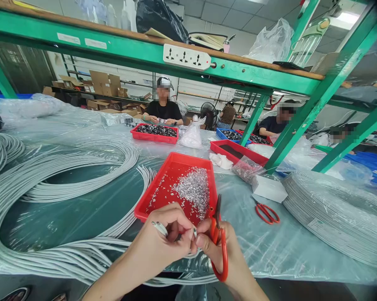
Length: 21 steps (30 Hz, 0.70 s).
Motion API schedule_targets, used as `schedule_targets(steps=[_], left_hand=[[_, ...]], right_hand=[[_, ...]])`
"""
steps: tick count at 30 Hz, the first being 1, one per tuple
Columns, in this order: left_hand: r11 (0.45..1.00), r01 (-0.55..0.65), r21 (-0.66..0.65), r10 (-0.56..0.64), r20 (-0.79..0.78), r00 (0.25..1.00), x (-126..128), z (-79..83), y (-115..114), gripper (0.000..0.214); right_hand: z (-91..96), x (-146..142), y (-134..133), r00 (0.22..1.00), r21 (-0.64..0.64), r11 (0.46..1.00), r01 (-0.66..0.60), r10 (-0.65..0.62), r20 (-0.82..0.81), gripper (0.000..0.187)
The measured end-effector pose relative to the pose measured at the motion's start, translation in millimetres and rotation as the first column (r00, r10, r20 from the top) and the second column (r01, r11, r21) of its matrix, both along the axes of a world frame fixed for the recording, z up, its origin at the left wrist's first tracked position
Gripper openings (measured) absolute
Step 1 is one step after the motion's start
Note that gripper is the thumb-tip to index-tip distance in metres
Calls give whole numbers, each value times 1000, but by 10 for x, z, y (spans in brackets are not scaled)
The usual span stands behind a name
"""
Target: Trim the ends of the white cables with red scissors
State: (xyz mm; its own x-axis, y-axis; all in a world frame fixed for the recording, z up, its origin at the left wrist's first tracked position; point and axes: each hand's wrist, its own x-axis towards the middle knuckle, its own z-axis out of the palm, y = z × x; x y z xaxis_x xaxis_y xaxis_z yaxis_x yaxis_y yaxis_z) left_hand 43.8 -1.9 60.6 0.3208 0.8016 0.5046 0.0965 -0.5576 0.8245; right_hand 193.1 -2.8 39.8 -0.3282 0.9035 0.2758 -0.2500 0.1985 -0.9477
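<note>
While smooth white cables (66,256) coil, silvery bits (194,190) heap.

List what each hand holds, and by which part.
Left hand: a white cable, pinched near its tip. Right hand: red-handled scissors, by the handles; whether it also grips the cable is unclear.

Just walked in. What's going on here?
Someone is working on a thin white cable at a bench. The left hand pinches it, and the right hand meets it there, holding red-handled scissors with the blades pointing away. Just beyond is a red tray with small silver pieces. Loose cable coils lie to the left.
</note>
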Motion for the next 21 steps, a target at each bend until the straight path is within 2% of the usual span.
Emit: schedule_targets(steps=[2, 6, 13, 17, 21], left_hand=[[1000, 8, 8, -8, 36, 999, -6, -1, 9, 15], [999, 2, -47, 2, 91, 996, -14, -4, 9, 15], [985, 107, -138, -85, 155, 984, 3, -32, 8, 15], [989, 76, -130, -58, 140, 988, -10, -39, 28, 15], [996, 13, -88, -6, 77, 997, -35, -35, -7, 13]], right_hand=[[-10, 16, 17, 1000, -5, 1000, -4, 4, -1, 12], [-48, 25, 34, 997, -31, 996, 82, -83, -11, 16], [-43, -42, 19, 992, -78, 992, 101, -106, -71, 18], [-31, -52, 16, 991, -64, 989, 132, -133, -8, 20], [-102, -2, 4, 968, -14, 976, 217, -213, 130, 28]])
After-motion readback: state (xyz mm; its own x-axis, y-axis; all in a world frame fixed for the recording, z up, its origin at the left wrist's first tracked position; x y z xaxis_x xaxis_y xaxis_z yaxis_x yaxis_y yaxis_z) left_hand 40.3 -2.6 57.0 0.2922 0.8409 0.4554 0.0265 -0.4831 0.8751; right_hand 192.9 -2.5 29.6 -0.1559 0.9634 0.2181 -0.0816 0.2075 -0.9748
